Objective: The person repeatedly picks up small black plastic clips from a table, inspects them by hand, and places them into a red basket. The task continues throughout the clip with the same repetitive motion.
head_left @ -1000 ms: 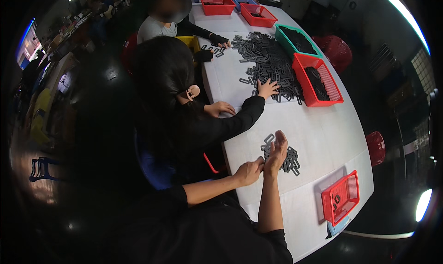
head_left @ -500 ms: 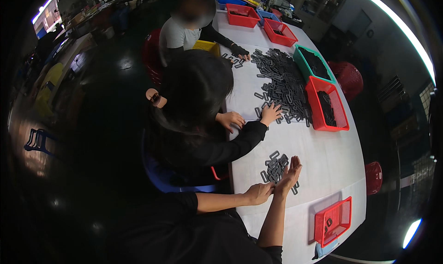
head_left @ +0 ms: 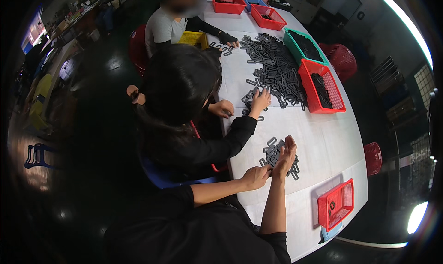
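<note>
A small pile of dark grey oblong plastic loops [head_left: 272, 152] lies on the white table in front of me. My right hand [head_left: 284, 160] stands on its edge against the pile, fingers stretched out and together, holding nothing. A few loops show just right of it. My left hand [head_left: 256, 177] is closed, knuckles up, at the near side of the pile beside my right wrist. Its fingertips are mostly hidden, and I cannot make out what they hold.
Beside me on the left, a co-worker's hand [head_left: 261, 101] rests on loops near a large heap [head_left: 277, 72]. A second person sits farther back. Red baskets [head_left: 323, 100] and a green basket [head_left: 307, 47] hold dark pieces. Another red basket [head_left: 337, 204] stands at my right.
The whole view has shifted a little. The neighbouring co-worker's hand has drawn several loops away from the big heap. More loops now show right of my right hand.
</note>
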Tool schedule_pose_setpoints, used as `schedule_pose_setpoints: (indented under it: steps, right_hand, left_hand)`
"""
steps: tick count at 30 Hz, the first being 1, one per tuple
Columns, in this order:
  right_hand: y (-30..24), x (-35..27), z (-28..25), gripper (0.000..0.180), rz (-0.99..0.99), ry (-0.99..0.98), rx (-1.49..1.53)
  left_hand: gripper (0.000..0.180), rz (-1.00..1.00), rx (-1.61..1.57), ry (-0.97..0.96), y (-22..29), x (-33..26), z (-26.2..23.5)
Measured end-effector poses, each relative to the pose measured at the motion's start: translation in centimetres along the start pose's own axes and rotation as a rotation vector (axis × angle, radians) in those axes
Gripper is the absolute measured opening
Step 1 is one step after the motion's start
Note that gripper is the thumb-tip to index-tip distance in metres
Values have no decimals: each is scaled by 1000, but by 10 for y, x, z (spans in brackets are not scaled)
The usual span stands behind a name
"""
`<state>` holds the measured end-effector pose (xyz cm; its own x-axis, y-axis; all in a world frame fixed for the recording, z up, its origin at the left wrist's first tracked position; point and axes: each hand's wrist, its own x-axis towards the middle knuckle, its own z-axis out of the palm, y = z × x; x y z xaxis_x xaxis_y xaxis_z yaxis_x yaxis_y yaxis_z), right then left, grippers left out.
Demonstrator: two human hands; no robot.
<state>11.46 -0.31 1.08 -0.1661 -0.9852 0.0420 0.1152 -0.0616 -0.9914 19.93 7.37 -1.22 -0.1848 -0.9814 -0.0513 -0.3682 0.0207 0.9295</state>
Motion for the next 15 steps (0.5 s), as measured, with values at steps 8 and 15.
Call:
schedule_pose_setpoints:
  steps: [8, 15]
  right_hand:
    - [16, -23, 9, 63, -32, -168, -57]
    - [14, -3, -5, 52, -83, -69, -91]
  left_hand:
    - [26, -69, 4, 28, -21, 17, -9]
    - [20, 5, 47, 30, -13, 9, 6]
